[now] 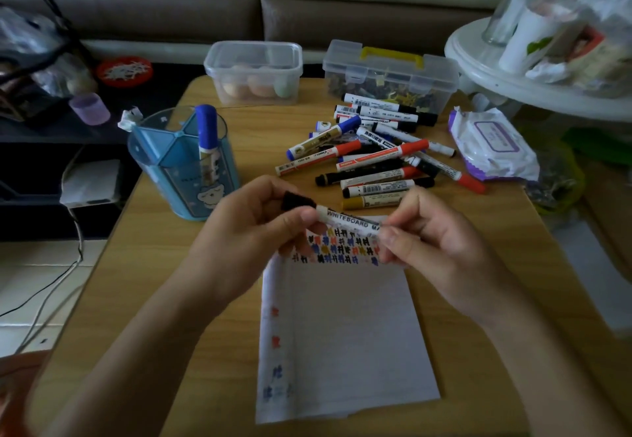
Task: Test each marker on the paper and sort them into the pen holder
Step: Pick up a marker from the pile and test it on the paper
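Note:
Both hands hold one white whiteboard marker [349, 222] level above the top of the paper [345, 330]. My left hand [253, 228] grips its black cap end. My right hand [434, 238] pinches the barrel's other end. The lined paper lies on the wooden table [164, 265] and carries rows of coloured test marks near its top edge. A blue pen holder [184, 170] stands at the left with one blue-capped marker [206, 135] upright in it. A loose pile of markers [376, 152] with black, red and blue caps lies behind the paper.
Two clear plastic boxes stand at the table's far edge: one with eggs [254, 72], one with a yellow handle [390, 74]. A wet-wipes pack [489, 142] lies at the right. A white round stand [540, 70] crowds the right corner. A sofa runs behind.

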